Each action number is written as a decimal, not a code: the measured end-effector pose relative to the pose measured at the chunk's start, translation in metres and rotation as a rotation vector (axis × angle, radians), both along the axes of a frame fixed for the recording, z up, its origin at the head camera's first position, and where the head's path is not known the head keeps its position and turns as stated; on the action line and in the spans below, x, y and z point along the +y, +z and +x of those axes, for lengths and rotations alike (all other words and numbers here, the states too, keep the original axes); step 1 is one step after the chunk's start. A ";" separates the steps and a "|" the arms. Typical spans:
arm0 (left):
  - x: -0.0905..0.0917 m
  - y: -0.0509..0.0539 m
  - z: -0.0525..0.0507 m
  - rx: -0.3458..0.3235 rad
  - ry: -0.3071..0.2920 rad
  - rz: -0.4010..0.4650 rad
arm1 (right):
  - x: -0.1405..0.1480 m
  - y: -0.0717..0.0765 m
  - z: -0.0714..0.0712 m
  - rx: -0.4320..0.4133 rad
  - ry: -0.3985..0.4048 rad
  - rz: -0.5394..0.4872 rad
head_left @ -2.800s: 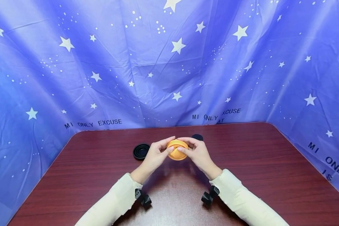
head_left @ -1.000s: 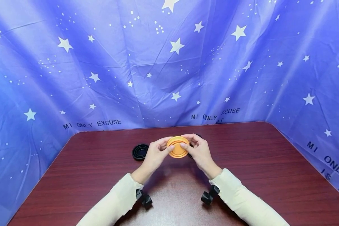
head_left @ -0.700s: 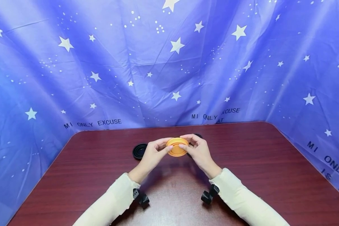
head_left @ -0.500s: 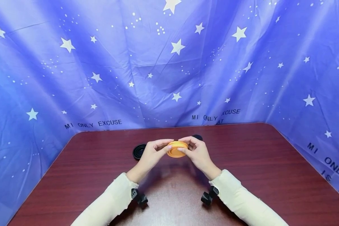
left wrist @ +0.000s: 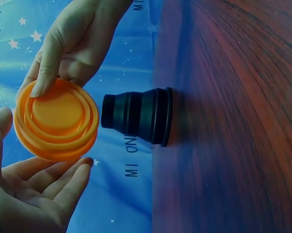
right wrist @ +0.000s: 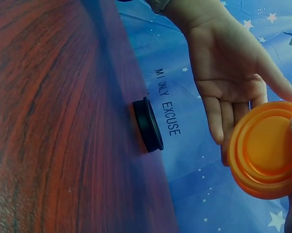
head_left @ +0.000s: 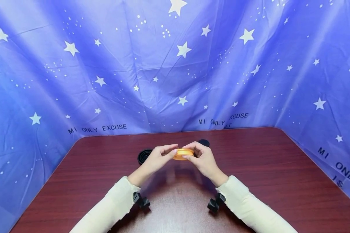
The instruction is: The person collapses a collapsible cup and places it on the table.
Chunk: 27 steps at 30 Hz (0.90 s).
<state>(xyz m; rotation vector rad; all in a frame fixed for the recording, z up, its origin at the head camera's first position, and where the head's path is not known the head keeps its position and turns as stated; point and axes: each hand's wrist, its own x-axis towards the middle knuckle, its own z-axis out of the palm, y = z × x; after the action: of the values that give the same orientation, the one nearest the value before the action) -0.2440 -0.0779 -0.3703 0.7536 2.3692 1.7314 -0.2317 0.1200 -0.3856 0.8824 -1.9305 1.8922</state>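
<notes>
An orange round collapsible piece with stepped rings (head_left: 183,154) (left wrist: 58,114) (right wrist: 269,150), pressed flat, is held above the table between both hands. My right hand (head_left: 203,158) (left wrist: 80,41) pinches its right side, thumb lying on the ringed face. At its left edge is my left hand (head_left: 156,159) (left wrist: 36,194) (right wrist: 228,63), with fairly straight, spread fingers and the thumb tip by the rim. In the right wrist view the right hand is mostly cut off at the frame's edge.
A low black ringed piece (head_left: 143,156) (right wrist: 148,125) rests on the dark red table (head_left: 175,194) behind my left hand. Beyond my right hand stands a taller black stepped, tapering piece (head_left: 204,142) (left wrist: 136,116). A blue star-patterned curtain (head_left: 163,64) hangs behind the table.
The orange piece has tilted from facing the head camera to nearly edge-on and sits slightly lower. My left hand has shifted a little left, its fingers straighter. The right hand keeps its pinch.
</notes>
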 end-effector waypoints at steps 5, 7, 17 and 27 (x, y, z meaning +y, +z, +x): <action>0.004 0.004 0.002 -0.050 -0.048 0.046 | 0.001 0.000 0.001 0.021 0.021 -0.003; 0.005 0.003 0.003 -0.070 -0.034 0.069 | 0.001 0.005 0.004 0.024 0.023 0.008; 0.010 -0.009 0.001 -0.189 0.139 0.303 | 0.002 0.005 -0.001 -0.038 -0.012 0.105; 0.001 -0.007 0.007 -0.104 0.116 0.400 | 0.014 0.002 -0.009 -0.284 0.147 0.099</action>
<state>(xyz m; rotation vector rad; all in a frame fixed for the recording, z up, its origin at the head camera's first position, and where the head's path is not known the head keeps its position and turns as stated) -0.2374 -0.0767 -0.3775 0.5590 2.0602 2.2697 -0.2409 0.1340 -0.3833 0.8427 -2.1936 2.1204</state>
